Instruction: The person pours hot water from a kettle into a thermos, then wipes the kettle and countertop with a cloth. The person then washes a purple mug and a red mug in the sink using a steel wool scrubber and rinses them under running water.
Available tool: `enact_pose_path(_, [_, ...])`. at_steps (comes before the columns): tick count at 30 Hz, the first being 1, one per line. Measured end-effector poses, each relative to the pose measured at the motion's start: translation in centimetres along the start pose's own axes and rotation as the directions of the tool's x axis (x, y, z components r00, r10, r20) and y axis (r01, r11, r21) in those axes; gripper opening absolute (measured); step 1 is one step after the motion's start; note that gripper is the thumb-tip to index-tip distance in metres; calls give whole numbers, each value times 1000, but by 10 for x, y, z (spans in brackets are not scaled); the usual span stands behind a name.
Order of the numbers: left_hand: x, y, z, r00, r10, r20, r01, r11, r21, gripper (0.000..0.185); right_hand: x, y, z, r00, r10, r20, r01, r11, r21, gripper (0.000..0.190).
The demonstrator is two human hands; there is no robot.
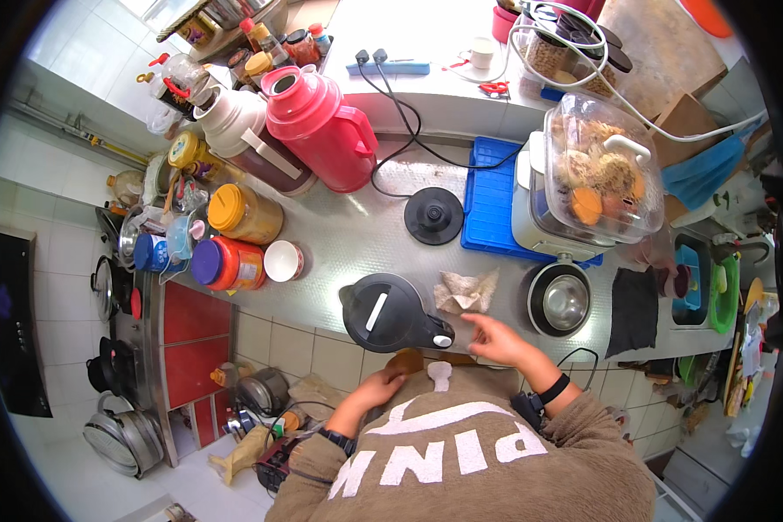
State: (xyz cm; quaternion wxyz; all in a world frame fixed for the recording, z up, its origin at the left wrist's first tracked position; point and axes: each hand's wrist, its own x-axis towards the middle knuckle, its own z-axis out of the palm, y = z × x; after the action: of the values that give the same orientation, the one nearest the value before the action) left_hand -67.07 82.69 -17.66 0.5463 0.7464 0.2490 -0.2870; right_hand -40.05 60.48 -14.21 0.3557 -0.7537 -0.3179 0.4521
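Note:
An electric kettle (383,312) with a black lid and handle stands at the front edge of the metal counter, off its round black power base (434,216). My right hand (499,340) hovers just right of the kettle's handle, fingers apart and holding nothing. Beyond its fingertips lies a crumpled beige cloth (466,291). My left hand (383,386) is low against my body, below the kettle; its fingers are partly hidden, so whether it grips anything is unclear. A white paper cup (284,261) is left of the kettle.
Pink (323,127) and white-and-brown thermos flasks (254,140) stand at the back left, by lidded jars (245,214). On the right are a food steamer (594,173) on a blue tray (492,196), a steel bowl (565,300) and a sink (690,284). Black cords (404,117) cross behind.

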Motion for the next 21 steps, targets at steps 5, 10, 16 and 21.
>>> enact_pose_path(5, [60, 37, 39, 985, 71, 156, 69, 669, -740, 42, 2, -49, 12, 999, -14, 40, 16, 998, -65, 75])
enact_pose_path(10, [99, 43, 61, 977, 177, 119, 80, 214, -974, 33, 21, -55, 24, 993, -106, -55, 92, 971, -222, 50])
enact_pose_path(16, [124, 30, 52, 938, 312, 148, 125, 92, -988, 36, 34, -54, 38, 977, -136, -164, 101, 973, -208, 38])
enact_pose_path(21, [115, 40, 8, 963, 268, 12, -4, 62, -998, 28, 67, -76, 44, 959, -194, -208, 158, 972, -176, 38])
